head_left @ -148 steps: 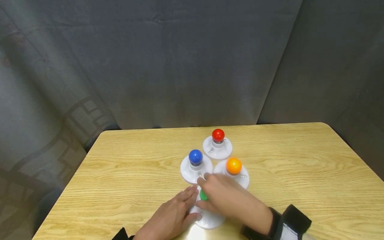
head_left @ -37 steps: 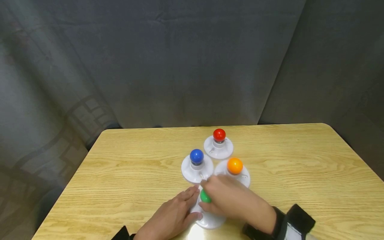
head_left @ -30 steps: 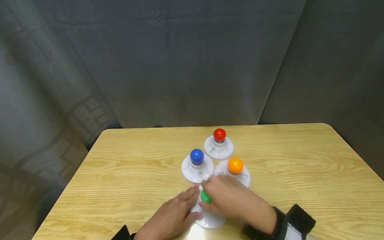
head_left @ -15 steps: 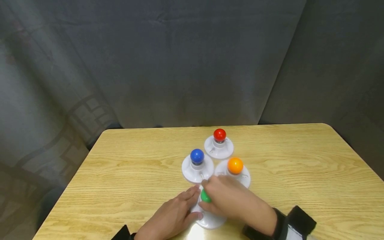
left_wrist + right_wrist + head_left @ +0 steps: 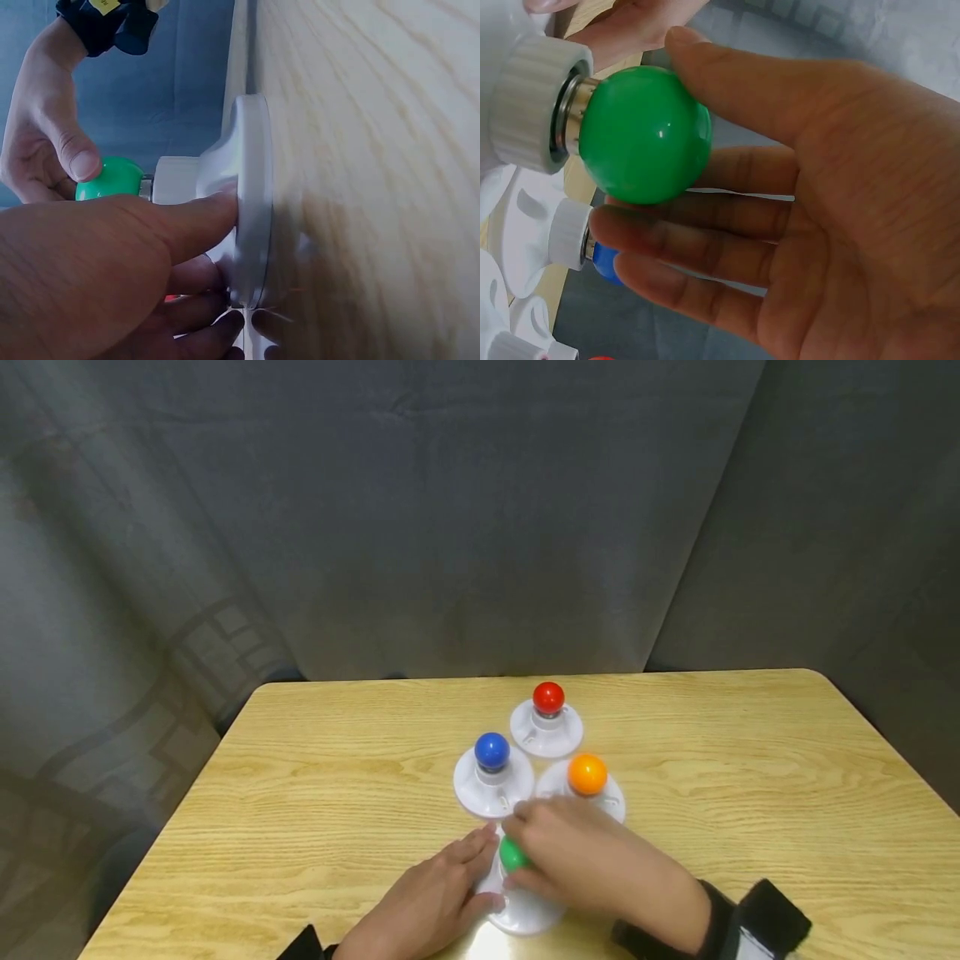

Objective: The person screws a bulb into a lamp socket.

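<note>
A round green light bulb [image 5: 646, 135] sits in the white lamp holder [image 5: 527, 912] nearest the person, its metal screw base partly showing in the right wrist view. My right hand [image 5: 573, 852] holds the bulb between thumb and fingers. In the left wrist view that thumb touches the green glass. My left hand [image 5: 431, 893] grips the holder's round base by its rim, thumb on the near side and fingers on the left side. Just beyond stand a blue bulb [image 5: 492, 751], an orange bulb [image 5: 587, 774] and a red bulb [image 5: 548, 697], each upright in a white holder.
All the holders stand close together on a wooden table [image 5: 337, 760], the orange one's base partly hidden by my right hand. A grey curtain [image 5: 465, 527] hangs behind the table's far edge. Dark straps [image 5: 720, 918] circle the wrists.
My right hand and wrist have shifted slightly to the right, and a bit more of the green bulb shows. The left hand stays on the holder. The other bulbs have not moved.
</note>
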The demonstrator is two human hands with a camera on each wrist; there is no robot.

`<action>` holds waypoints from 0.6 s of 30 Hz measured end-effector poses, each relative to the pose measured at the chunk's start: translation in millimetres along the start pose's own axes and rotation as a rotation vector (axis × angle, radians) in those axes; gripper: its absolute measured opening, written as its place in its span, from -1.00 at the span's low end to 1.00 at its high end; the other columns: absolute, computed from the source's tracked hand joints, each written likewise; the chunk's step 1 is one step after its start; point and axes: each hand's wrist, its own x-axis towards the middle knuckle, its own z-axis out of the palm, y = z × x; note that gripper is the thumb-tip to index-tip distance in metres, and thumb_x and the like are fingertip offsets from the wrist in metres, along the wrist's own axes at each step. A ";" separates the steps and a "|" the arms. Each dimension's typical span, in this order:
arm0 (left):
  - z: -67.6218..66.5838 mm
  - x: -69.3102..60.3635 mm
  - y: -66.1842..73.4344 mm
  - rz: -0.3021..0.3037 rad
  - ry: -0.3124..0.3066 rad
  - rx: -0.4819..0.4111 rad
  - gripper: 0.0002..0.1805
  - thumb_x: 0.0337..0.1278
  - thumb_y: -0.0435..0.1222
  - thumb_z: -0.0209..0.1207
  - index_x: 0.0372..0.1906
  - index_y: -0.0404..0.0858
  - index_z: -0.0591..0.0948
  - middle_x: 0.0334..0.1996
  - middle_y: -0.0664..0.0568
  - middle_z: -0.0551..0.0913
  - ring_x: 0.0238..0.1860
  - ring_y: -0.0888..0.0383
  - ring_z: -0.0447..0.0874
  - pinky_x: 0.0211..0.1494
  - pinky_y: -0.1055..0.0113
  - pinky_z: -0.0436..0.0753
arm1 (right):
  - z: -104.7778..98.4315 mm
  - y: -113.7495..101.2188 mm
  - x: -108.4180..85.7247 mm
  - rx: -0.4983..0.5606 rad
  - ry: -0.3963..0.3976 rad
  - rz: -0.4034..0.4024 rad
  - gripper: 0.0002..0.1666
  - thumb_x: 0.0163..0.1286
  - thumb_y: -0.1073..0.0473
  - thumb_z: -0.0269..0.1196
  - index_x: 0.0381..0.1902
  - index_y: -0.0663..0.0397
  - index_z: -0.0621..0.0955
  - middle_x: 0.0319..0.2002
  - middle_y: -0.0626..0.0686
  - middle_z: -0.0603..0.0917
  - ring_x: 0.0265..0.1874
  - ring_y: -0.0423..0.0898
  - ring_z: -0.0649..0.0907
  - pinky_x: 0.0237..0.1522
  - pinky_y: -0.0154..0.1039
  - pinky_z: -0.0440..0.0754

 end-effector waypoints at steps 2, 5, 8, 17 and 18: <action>-0.1 0.1 -0.1 -0.002 -0.001 -0.001 -0.27 0.37 0.14 -0.06 0.46 -0.21 0.26 0.48 0.02 0.25 0.44 0.07 0.31 0.36 0.12 0.49 | -0.6 0.4 0.2 -0.003 -0.002 -0.006 -0.67 0.17 -0.12 0.38 -0.26 -0.03 0.67 -0.40 -0.10 0.62 -0.53 -0.28 0.44 -0.47 -0.44 0.46; 0.6 1.0 -0.4 -0.002 0.003 -0.003 -0.27 0.38 0.16 -0.09 0.45 -0.21 0.27 0.49 0.02 0.25 0.44 0.08 0.31 0.35 0.11 0.49 | -2.4 2.2 0.6 0.005 -0.006 -0.010 -0.67 0.19 -0.12 0.37 -0.24 -0.04 0.67 -0.40 -0.12 0.61 -0.53 -0.29 0.44 -0.47 -0.44 0.46; 1.6 2.9 -1.2 0.003 0.009 -0.003 -0.27 0.38 0.17 -0.11 0.45 -0.21 0.28 0.49 0.03 0.25 0.45 0.08 0.30 0.35 0.11 0.49 | -6.8 7.5 0.1 0.064 -0.009 0.005 -0.66 0.22 -0.11 0.36 -0.18 -0.03 0.67 -0.37 -0.13 0.62 -0.51 -0.32 0.45 -0.44 -0.46 0.49; -2.6 1.1 -6.2 0.003 0.085 0.010 -0.30 0.33 0.09 0.05 0.43 -0.20 0.31 0.46 -0.01 0.28 0.45 0.05 0.30 0.42 0.08 0.41 | -22.1 43.3 -5.4 0.060 0.174 0.086 -0.44 0.23 -0.07 0.37 0.11 0.11 0.62 0.03 0.06 0.68 -0.07 -0.06 0.70 -0.02 -0.12 0.70; -5.5 0.7 -7.1 -0.001 0.105 0.010 -0.31 0.32 0.07 0.06 0.43 -0.20 0.32 0.46 -0.01 0.29 0.45 0.05 0.31 0.42 0.07 0.41 | -23.7 47.9 -5.9 0.051 0.193 0.096 -0.41 0.22 -0.06 0.38 0.14 0.13 0.61 0.07 0.09 0.67 -0.03 -0.01 0.69 0.02 -0.07 0.69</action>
